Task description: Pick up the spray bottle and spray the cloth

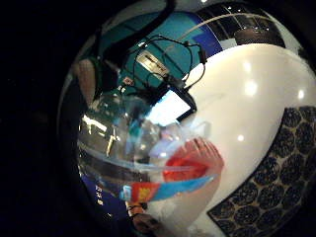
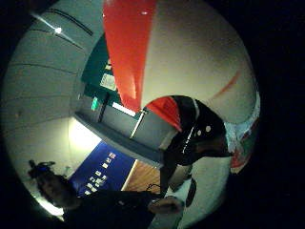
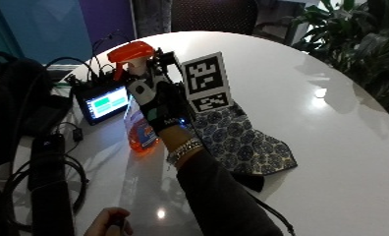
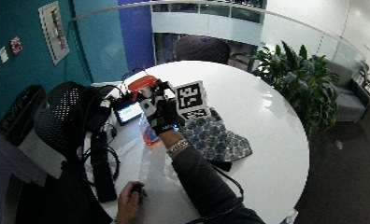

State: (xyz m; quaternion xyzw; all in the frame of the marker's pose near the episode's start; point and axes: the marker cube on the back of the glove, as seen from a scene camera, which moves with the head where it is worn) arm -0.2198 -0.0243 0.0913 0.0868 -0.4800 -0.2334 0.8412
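In the outside view my gloved right hand grips the neck of a clear spray bottle just under its orange trigger head. The bottle is upright with orange liquid in its lower part; I cannot tell whether its base touches the white table. A blue patterned cloth lies flat on the table right beside the bottle, on the far side of my forearm. The palm views show the orange head, the clear bottle body close to the palm, and the cloth off to one side.
A small lit screen with cables stands behind the bottle. A black bag and a black box with coiled cables crowd the left side. The bare left hand rests near the front edge. A plant stands beyond the table.
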